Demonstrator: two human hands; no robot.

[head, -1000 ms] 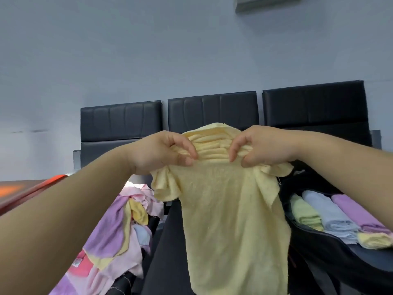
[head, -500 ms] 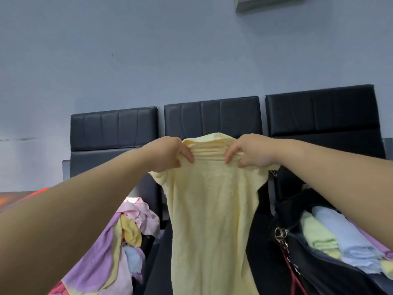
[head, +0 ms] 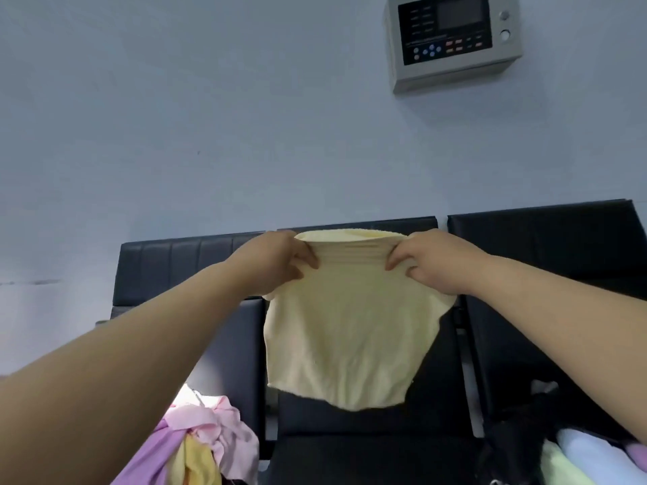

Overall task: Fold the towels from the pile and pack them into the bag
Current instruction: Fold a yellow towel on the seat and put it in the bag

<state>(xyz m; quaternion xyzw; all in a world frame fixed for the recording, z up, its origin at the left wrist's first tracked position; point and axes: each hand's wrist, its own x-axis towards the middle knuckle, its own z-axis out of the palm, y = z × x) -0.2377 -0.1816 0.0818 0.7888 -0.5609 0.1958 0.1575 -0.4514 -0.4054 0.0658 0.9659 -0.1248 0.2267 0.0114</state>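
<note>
Our left hand [head: 276,262] and right hand [head: 432,262] each pinch the yellow towel's [head: 345,337] bunched top edge, holding it up, hanging.

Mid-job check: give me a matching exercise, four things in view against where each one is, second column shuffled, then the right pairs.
Things:
1. pale yellow towel
2. towel pile
3. black bag
4. control panel

Places:
A. mounted high, upper right
B. lower left, loose and unfolded
C. lower right, with folded towels inside
D. centre, held up by the left hand and right hand

Pairs: 1-D, 2-B, 3-C, 4-A
</note>
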